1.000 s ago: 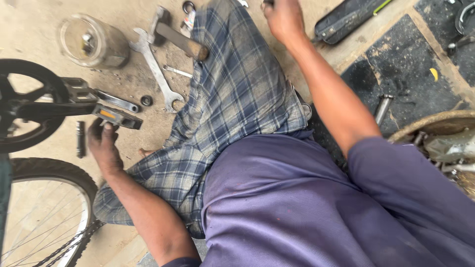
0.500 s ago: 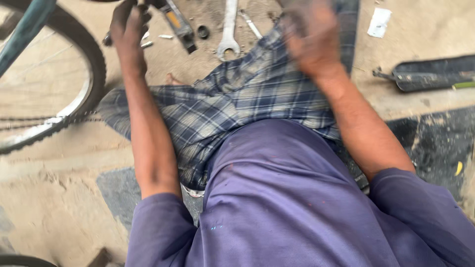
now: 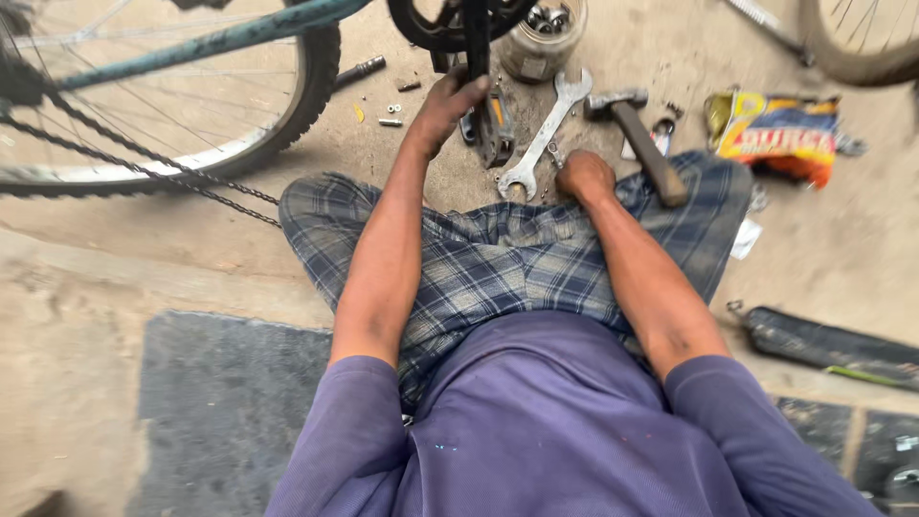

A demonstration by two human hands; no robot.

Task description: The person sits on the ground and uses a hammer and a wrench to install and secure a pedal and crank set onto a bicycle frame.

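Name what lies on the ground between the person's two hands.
In the head view, a silver spanner lies between the left hand, on the pedal, and the right hand.

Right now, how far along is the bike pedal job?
Done: silver double-ended wrench, wooden-handled hammer and small bolts lie out on the ground. In hand: left hand grips the black pedal at the black crank arm; right hand rests fisted. Left: cannot tell.

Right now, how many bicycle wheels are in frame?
2. One spoked black-tyred bicycle wheel at upper left, beside the left hand on the pedal crank; a second wheel cut off at top right. Others may lie out of frame.
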